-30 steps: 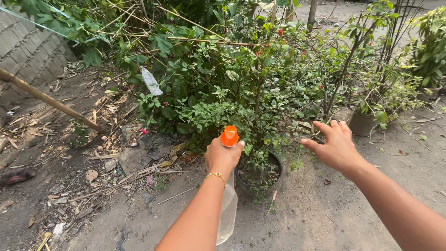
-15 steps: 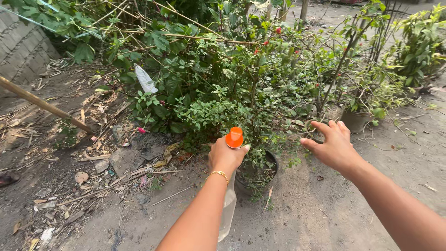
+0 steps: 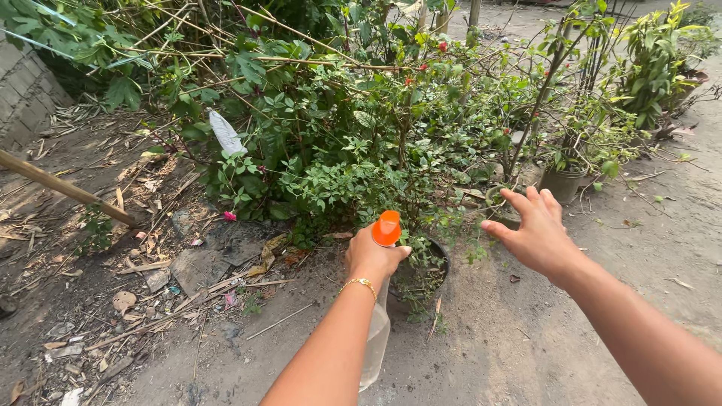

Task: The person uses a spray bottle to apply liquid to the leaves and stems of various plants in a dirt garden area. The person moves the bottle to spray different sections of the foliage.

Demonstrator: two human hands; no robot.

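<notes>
My left hand (image 3: 370, 258) clenched on spray bottle (image 3: 378, 316), orange nozzle (image 3: 387, 228) toward potted shrub (image 3: 421, 263) at 12 o'clock; right hand (image 3: 535, 234) released, spread, at 2 o'clock; risk: thorny twigs scratch it, mist misses leaves.

Orange cap (image 3: 386, 228), clear bottle (image 3: 374, 346), gold bracelet (image 3: 361, 283), black pot (image 3: 444, 265)

Bare dirt ground (image 3: 526, 338) open across lower right and lower centre of frame; free passage there. Dense bush (image 3: 338, 135) blocks upper centre, branches tangled. Dark pot (image 3: 440, 263) sits at centre just beyond the spray bottle (image 3: 376, 338). Second pot (image 3: 560, 180) obstructs right of centre. Lower left: littered debris (image 3: 135, 293); slanted wooden pole (image 3: 68, 188) crosses the left edge
</notes>
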